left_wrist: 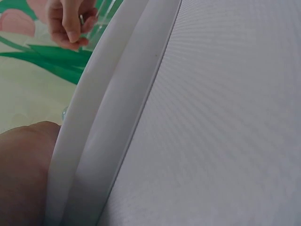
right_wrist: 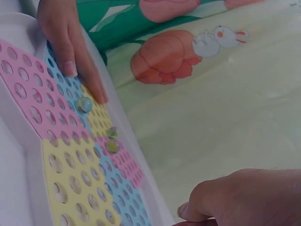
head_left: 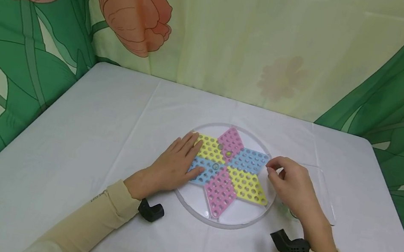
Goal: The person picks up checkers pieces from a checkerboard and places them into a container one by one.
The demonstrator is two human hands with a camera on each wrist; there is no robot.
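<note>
A round white board (head_left: 190, 211) carries a star of pink, yellow and blue perforated panels, like Chinese checkers. My left hand (head_left: 178, 163) lies with straight fingers over its left yellow and blue points. Glass marbles sit near the star's middle: one on the blue panel (right_wrist: 84, 104), one on the yellow (right_wrist: 112, 132) and one on the pink (right_wrist: 113, 146). At the right rim, by the right blue panel (head_left: 249, 160), my right hand (head_left: 292, 185) has thumb and index finger curled tip to tip. Whether something small is between those fingertips, I cannot tell.
A clear plastic tray (head_left: 326, 195) lies right of the board, partly behind my right hand and wrist. Something greenish shows under that wrist. A white cloth (head_left: 80, 135) covers the table, and a flower-printed curtain (head_left: 229, 39) hangs along its back edge.
</note>
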